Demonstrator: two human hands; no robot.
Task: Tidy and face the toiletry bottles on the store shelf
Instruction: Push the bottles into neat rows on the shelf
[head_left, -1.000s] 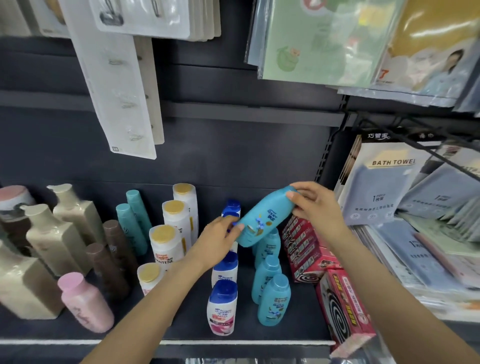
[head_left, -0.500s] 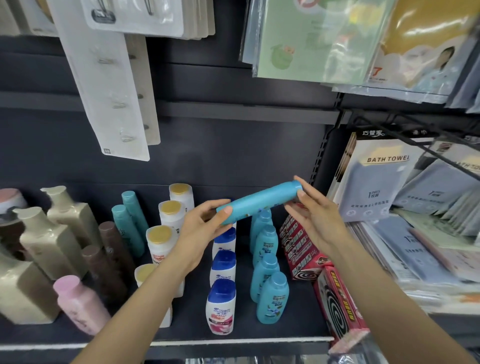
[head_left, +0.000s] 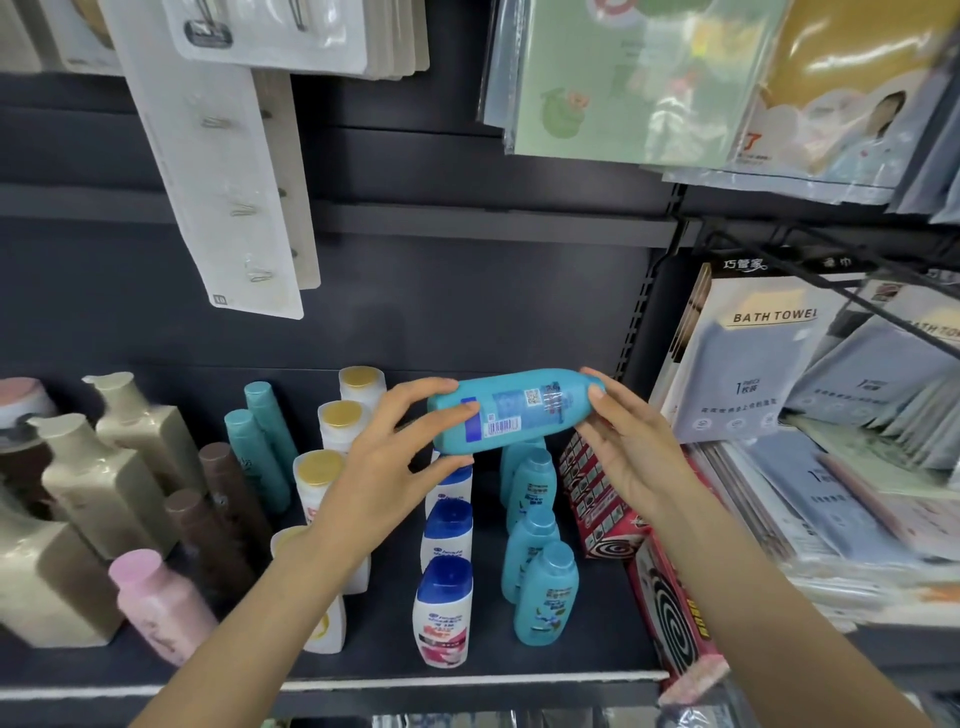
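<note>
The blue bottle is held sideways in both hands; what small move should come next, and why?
Probably turn the blue bottle upright, front outward. It lies sideways between the left hand and right hand, and its barcode side faces the camera, while the row of blue bottles on the shelf stands upright.

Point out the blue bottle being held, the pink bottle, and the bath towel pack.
blue bottle (head_left: 511, 410), head view, back label
pink bottle (head_left: 166, 608), head view, body
bath towel pack (head_left: 748, 364), head view, front

Left hand (head_left: 384, 467) and right hand (head_left: 631, 452) hold teal bottle (head_left: 511, 410) sideways above shelf (head_left: 467, 680), barcode facing camera.
</note>
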